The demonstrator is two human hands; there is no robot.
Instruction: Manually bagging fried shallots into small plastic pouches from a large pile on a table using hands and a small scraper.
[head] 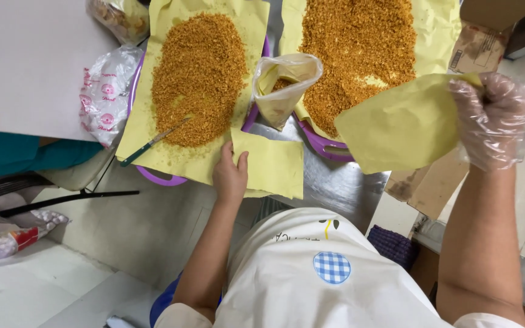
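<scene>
Yellow paper (399, 124) is lifted at one corner by the gloved right hand (494, 118), pinched shut on its edge, so the sheet curls up off the purple tray (320, 144) of golden crumbs (356, 51). Bare, the left hand (230, 176) lies with fingers loosely extended on the second yellow sheet (268, 164), gripping nothing. A small clear bag (284, 85) stands open between both crumb heaps on the metal surface (329, 179).

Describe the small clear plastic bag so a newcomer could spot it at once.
Find the two yellow paper sheets heaped with golden-brown crumbs, the left heap and the right heap. The clear plastic bag stands in the gap between them, mouth open, some crumbs inside. Unlike the printed bag at far left, it is unprinted.
</scene>
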